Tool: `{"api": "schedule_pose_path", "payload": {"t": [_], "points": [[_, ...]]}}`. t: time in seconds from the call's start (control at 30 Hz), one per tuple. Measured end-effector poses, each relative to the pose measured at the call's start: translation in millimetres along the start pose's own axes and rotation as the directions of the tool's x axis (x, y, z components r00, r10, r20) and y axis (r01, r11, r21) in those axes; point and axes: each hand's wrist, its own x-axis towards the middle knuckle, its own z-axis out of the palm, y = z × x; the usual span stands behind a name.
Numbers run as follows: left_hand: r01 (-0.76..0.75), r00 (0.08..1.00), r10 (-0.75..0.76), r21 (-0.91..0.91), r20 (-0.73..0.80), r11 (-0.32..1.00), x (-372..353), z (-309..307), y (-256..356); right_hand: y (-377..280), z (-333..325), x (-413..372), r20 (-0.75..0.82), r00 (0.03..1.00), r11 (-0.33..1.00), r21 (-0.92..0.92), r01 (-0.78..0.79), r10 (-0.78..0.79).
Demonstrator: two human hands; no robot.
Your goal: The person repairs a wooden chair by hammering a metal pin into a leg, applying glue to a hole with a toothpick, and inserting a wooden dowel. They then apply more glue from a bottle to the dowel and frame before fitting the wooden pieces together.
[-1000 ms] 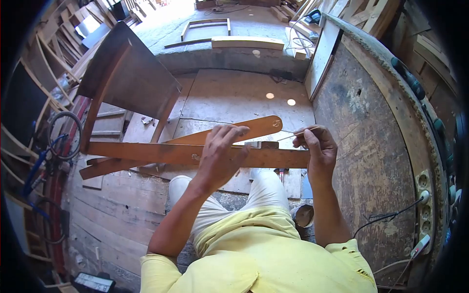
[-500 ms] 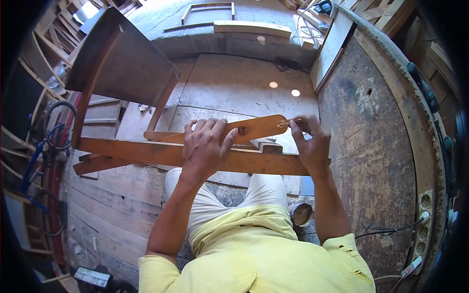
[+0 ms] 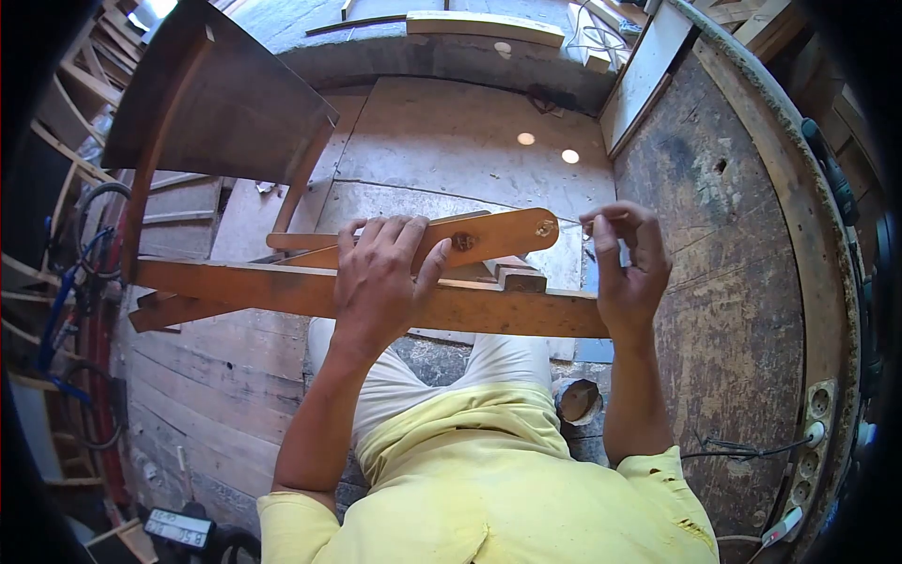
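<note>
A brown wooden chair frame lies across above my lap, its long rail running left to right. Over it slants a round-ended wooden slat with a dark round recess and a small pale, ragged hole near its tip. My left hand lies over the slat and rail, fingers bent over the far side, thumb along the slat. Just right of the slat's tip, apart from it, my right hand is raised with thumb and fingertips pinched; anything between them is too small to make out. A dark curved backrest panel joins the frame at left.
A worn wooden board stands to the right, with a power strip and cable by its edge. Wood pieces lie on the ledge ahead. Blue bicycle-like tubing is at left. A round container sits near my knee.
My right hand has pulled away from the slat's hole to the right, and the pale strands seen there are gone from the hole. My left hand keeps its hold; the view has shifted slightly.
</note>
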Motion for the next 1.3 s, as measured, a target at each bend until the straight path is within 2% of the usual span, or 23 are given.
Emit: {"api": "schedule_pose_path", "payload": {"t": [0.07, 0.23, 0.3, 0.33, 0.4, 0.43, 0.5, 0.53, 0.6, 0.63, 0.67, 0.73, 0.87, 0.97, 1.03, 1.17, 1.23, 1.3], "points": [[0.002, 1.0, -0.002, -0.001, -0.001, 1.0, 0, 0, 0, -5, -5, 6, -0.022, 0.997, 0.997, -0.02, -0.073, 0.073], [0.006, 1.0, -0.006, -0.004, -0.001, 1.0, -1, 0, 0, -7, -8, 9, 0.0, 0.974, 0.961, 0.159, -0.225, 0.228], [0.009, 1.0, -0.009, -0.006, 0.004, 1.0, -1, -1, 0, -1, -9, 8, 0.136, 0.932, 0.836, 0.413, -0.361, 0.336], [0.008, 1.0, -0.008, -0.007, 0.01, 1.0, -1, -2, 0, -1, -8, 8, 0.139, 0.931, 0.836, 0.411, -0.364, 0.337], [0.01, 1.0, -0.01, -0.007, 0.01, 1.0, -2, 0, 0, -2, -8, 8, 0.269, 0.915, 0.784, 0.477, -0.397, 0.3], [0.007, 1.0, -0.007, -0.003, 0.008, 1.0, -2, 0, -1, -2, -9, 8, 0.272, 0.914, 0.784, 0.475, -0.4, 0.302], [0.014, 1.0, -0.014, -0.009, 0.013, 1.0, -2, -1, 0, 0, -12, 8, 0.366, 0.844, 0.808, 0.303, -0.506, 0.392], [0.018, 1.0, -0.018, -0.012, 0.015, 1.0, -2, -1, 0, 1, -11, 8, 0.369, 0.843, 0.808, 0.3, -0.507, 0.392], [0.014, 1.0, -0.014, -0.007, 0.015, 1.0, -2, 1, -2, 7, -8, 8, 0.321, 0.92, 0.969, 0.02, -0.245, 0.226], [0.007, 1.0, -0.007, 0.0, 0.018, 1.0, -3, 2, -2, 8, -5, 9, 0.297, 0.937, 0.98, 0.015, -0.197, 0.184], [0.009, 1.0, -0.009, -0.002, 0.019, 1.0, -3, 2, -2, 8, -2, 8, 0.299, 0.936, 0.98, 0.014, -0.199, 0.186], [0.005, 1.0, -0.005, -0.004, 0.016, 1.0, -3, 2, -2, 8, 2, 6, 0.244, 0.93, 0.946, 0.107, -0.307, 0.274], [0.001, 1.0, -0.001, -0.008, 0.003, 1.0, -3, 2, -3, 5, 4, 7, 0.246, 0.923, 0.947, 0.056, -0.318, 0.295], [0.003, 1.0, -0.003, -0.011, 0.007, 1.0, -2, 1, -2, 1, 7, 8, 0.239, 0.943, 0.97, 0.011, -0.243, 0.233], [-0.003, 1.0, 0.003, -0.005, 0.002, 1.0, -2, 1, -2, -4, 8, 9, 0.291, 0.946, 0.986, -0.122, -0.111, 0.142], [-0.005, 1.0, 0.005, -0.012, -0.01, 1.0, -2, 2, -3, 0, 9, 9, 0.336, 0.936, 0.99, -0.126, -0.067, 0.106], [-0.005, 1.0, 0.004, -0.005, -0.013, 1.0, -3, 3, -3, 0, 8, 8, 0.269, 0.956, 0.99, -0.107, -0.093, 0.119], [-0.002, 1.0, 0.002, -0.007, -0.009, 1.0, -3, 3, -3, 3, 11, 8, 0.297, 0.951, 0.992, -0.11, -0.056, 0.087]]}}
